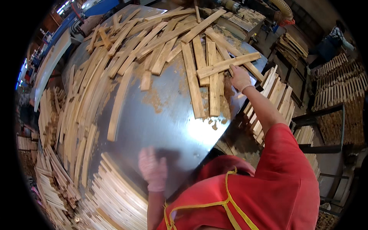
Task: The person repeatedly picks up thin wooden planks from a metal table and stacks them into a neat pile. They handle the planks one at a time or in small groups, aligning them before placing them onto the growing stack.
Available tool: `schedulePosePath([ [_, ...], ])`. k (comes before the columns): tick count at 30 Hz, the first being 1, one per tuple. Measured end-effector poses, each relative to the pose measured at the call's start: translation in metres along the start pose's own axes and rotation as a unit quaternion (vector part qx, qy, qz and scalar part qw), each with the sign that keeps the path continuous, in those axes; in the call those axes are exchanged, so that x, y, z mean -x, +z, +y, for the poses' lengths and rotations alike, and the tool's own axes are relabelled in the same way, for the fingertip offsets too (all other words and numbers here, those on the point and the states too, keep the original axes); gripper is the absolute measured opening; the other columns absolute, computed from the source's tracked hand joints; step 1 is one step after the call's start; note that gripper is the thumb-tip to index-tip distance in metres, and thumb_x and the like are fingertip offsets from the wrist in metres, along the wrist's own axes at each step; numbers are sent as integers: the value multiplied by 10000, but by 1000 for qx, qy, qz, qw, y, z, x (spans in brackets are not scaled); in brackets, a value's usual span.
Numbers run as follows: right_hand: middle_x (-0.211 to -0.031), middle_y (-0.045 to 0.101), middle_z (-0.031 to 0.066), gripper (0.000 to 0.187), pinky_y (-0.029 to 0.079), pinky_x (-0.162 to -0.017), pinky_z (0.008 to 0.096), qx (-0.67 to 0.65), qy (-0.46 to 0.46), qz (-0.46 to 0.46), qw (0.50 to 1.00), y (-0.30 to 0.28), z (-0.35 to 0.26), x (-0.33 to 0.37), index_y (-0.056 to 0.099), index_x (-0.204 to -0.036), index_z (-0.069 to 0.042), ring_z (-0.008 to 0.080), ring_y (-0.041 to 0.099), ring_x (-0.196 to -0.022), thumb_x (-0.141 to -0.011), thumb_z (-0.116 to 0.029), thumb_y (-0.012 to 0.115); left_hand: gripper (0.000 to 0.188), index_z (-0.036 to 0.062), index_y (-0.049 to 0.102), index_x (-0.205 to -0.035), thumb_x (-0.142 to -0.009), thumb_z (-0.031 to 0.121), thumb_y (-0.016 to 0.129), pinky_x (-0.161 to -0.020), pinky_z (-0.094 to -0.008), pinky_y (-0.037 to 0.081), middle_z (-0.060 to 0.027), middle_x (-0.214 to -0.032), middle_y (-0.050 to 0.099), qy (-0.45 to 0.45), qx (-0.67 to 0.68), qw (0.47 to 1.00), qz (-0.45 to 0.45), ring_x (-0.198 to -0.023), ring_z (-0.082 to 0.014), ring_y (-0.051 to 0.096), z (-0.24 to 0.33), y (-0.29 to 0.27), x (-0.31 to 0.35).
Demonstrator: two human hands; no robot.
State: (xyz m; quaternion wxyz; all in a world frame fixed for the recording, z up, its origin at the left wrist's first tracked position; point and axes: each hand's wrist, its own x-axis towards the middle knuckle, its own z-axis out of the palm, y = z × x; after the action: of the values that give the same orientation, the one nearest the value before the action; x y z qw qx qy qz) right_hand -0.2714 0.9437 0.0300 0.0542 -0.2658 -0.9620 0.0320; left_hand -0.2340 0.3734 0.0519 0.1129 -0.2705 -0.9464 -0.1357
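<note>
My right hand, in a pale knit glove, reaches to the table's right side. Its fingers are closed on the lower edge of a wooden board, which lies crosswise over other boards. Beneath it, a longer board and a shorter, darker-streaked board point toward me. My gloved left hand is slightly blurred above the bare metal tabletop. Its fingers are spread and hold nothing. Closest to that hand is a row of pale wooden strips at the lower left.
A loose heap of boards covers the far and left parts of the table, with sawdust among them. Stacked strips stand beyond the right edge. A metal frame, more stacks and another person are farther right.
</note>
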Motion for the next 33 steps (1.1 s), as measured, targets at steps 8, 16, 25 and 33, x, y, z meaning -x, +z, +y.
schedulePosePath([
  [8, -1216, 723, 124, 494, 516, -1017, 458, 200, -184, -181, 945, -11, 39, -136, 680, -1320, -137, 335, 685, -1161, -836, -221, 725, 719, 169, 515, -1497, -869, 391, 785, -1028, -502, 485, -84, -1523, 490, 77, 18, 981, -176, -1304, -311, 555, 159, 172, -171],
  [16, -1332, 700, 233, 880, 511, -1077, 492, -12, -44, -27, 999, 41, 147, -197, 477, -1566, -162, 407, 631, -1294, -761, -287, 808, 862, 154, 419, -1620, -879, 386, 794, -1043, -495, 500, -125, -1521, 488, -69, 29, 974, -212, -1282, -363, 552, 169, 170, -196],
  [25, -1160, 755, 178, 840, 540, -1033, 400, -476, -19, -169, 863, -61, 6, -155, 476, -1564, -82, 323, 700, -1102, -772, -133, 752, 1122, 65, 258, -1703, -803, 295, 887, -1019, -354, 531, -99, -1321, 605, -345, 752, 489, -278, -1160, -225, 631, 94, 54, -135],
  [33, -1126, 755, 210, 486, 574, -971, 446, -480, 29, -395, 783, 26, -216, 87, 745, -1219, -42, 367, 718, -1033, -862, -371, 779, 1048, 54, 293, -1689, -840, 324, 847, -997, -346, 523, -65, -1338, 599, -409, 717, 539, -169, -1133, -196, 627, 84, 23, 27],
])
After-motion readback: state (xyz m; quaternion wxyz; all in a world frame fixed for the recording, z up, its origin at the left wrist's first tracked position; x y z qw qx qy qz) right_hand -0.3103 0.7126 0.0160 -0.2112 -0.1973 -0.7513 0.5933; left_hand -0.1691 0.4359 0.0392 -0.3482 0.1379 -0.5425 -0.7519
